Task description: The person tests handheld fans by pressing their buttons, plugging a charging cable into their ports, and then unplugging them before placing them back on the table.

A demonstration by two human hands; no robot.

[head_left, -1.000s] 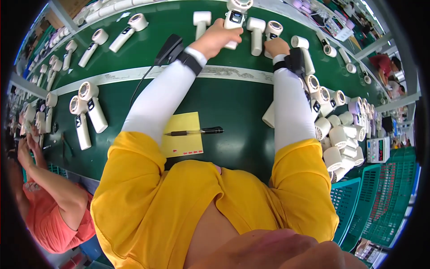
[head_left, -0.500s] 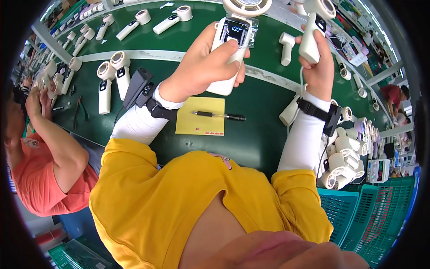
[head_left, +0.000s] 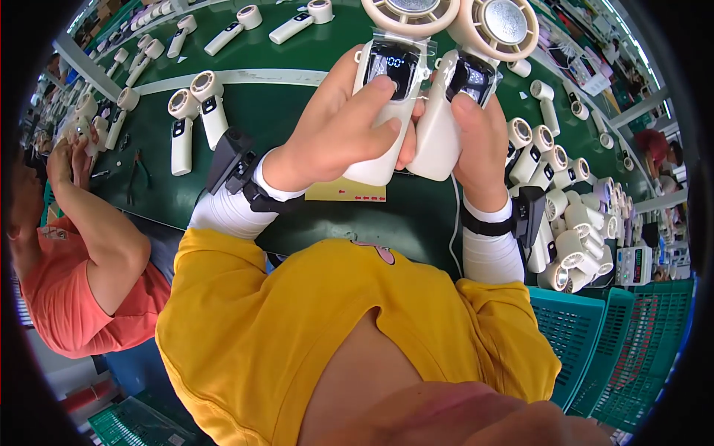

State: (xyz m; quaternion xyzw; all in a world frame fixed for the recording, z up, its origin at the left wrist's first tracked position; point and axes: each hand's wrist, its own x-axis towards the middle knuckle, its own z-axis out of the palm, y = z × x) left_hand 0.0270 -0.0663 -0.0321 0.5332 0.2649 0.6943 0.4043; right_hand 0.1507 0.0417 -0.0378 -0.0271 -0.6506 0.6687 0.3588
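Two white handheld fans are held up side by side over the green table. My left hand (head_left: 327, 134) is closed round the left fan (head_left: 374, 152), its thumb on the front just under a lit display with clear film on it. My right hand (head_left: 482, 149) grips the other fan (head_left: 435, 145), thumb against the lower edge of its dark, glossy panel. Both round fan heads point away at the top of the view. A yellow paper pad (head_left: 346, 191) lies beneath the left fan, partly covered by it.
Two fans (head_left: 181, 149) lie to the left near pliers (head_left: 136, 177). A co-worker in a coral shirt (head_left: 97, 297) sits further left. Many fans (head_left: 573, 241) are heaped at right, above teal baskets (head_left: 569, 331). A white cable (head_left: 455, 223) hangs by my right wrist.
My right hand has brought its fan leftward and nearer, beside the left one. The left fan has come slightly nearer and now covers much of the pad; the pen there is hidden.
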